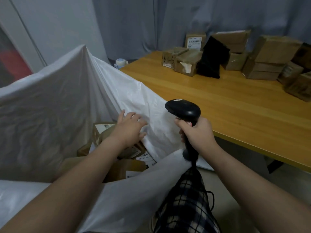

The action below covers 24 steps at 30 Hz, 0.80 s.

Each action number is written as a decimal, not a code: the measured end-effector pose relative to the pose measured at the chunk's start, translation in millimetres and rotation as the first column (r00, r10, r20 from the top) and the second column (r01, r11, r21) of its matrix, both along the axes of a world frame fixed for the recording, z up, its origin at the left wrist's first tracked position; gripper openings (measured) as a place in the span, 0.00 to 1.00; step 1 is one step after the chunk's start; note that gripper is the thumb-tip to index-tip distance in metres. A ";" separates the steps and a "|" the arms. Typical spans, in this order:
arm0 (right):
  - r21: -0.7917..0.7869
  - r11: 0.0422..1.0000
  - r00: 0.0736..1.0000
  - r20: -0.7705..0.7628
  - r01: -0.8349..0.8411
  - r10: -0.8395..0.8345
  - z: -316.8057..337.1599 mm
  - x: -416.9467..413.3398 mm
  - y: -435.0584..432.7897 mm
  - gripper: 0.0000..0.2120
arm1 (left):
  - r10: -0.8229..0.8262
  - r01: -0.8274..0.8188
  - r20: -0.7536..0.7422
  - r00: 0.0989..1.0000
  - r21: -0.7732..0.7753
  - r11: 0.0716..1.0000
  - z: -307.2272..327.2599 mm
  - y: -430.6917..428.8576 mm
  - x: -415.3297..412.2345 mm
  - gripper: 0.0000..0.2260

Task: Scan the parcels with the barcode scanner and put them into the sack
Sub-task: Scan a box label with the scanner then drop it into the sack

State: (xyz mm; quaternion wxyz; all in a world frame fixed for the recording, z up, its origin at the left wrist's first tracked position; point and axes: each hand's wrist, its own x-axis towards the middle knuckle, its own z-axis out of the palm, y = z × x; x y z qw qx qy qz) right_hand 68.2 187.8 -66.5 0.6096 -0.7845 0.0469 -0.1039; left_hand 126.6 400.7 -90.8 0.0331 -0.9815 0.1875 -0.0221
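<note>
A large white plastic sack (55, 101) stands open to the left of the wooden table (218, 105). Several cardboard parcels (127, 167) with labels lie inside it. My left hand (129, 128) is over the sack's mouth with fingers spread, holding nothing and close to the sack's right wall. My right hand (196, 132) grips the handle of the black barcode scanner (185, 113), held upright above the sack's near edge, head pointing left. More brown parcels (265, 59) and a black bag (212, 59) are piled at the table's far right.
A small white and blue bottle (120, 63) stands behind the sack by the table's far corner. Grey curtains hang at the back. My leg in checked fabric (185, 204) is below the scanner, with the scanner's cable trailing beside it.
</note>
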 end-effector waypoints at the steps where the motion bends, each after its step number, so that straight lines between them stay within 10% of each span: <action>1: 0.004 1.000 1.000 0.002 0.019 -0.019 1.9 0.5 -5.7 0.16 | -0.026 0.027 0.039 0.999 -0.030 0.999 7.4 -10.3 0.2 0.18; 11: 0.238 0.920 0.948 -0.024 0.312 -0.316 44.1 -29.6 -124.8 0.07 | -0.324 0.365 0.248 0.913 -0.139 0.921 65.9 -159.4 -9.1 0.19; 24: 0.409 0.689 0.780 -0.102 0.598 -0.617 61.1 -79.5 -290.2 0.10 | -0.470 0.472 0.098 0.877 -0.361 0.804 73.9 -357.2 12.8 0.21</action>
